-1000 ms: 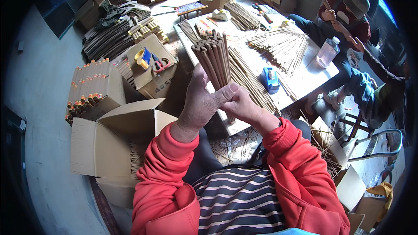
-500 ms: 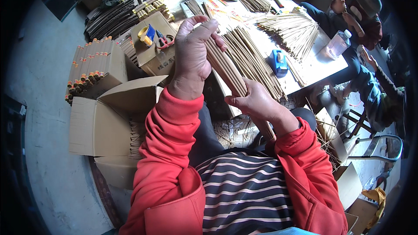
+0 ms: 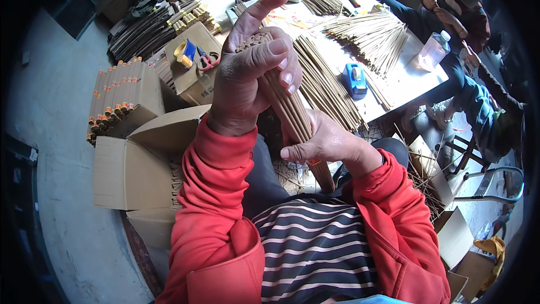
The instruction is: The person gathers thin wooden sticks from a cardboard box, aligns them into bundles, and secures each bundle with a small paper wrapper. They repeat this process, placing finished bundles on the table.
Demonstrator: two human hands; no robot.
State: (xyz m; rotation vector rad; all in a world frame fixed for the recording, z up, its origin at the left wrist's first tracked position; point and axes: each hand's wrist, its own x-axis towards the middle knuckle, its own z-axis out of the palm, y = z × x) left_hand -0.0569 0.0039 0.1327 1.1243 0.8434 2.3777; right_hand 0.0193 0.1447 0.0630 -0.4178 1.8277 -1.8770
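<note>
A bundle of brown incense sticks point(image 3: 289, 107) slants between my two hands, its packed upper ends pointing up and away from me. My left hand point(image 3: 256, 67) wraps the top of the bundle, thumb and fingers around it, with the index finger lifted off. Lower down, my right hand point(image 3: 329, 141) grips the same bundle with its thumb across the front. A bit of red-orange shows at the bundle just below that thumb. The bundle's lower end comes down close to my striped shirt. Part of its middle is hidden behind my fingers.
Loose sticks point(image 3: 326, 84) lie fanned on the white table point(image 3: 388, 98), beside a blue tape dispenser point(image 3: 355, 80) and a clear bottle point(image 3: 434, 50). At left are an open carton point(image 3: 115, 174), banded bundles point(image 3: 115, 93), and scissors point(image 3: 208, 61). Another person's hand point(image 3: 429, 0) holds sticks at far right.
My left hand has closed further round the bundle's top, whose ends now face me more. Both hands draw nearer together, and the bundle stands steeper. A red-orange part now shows below my right thumb.
</note>
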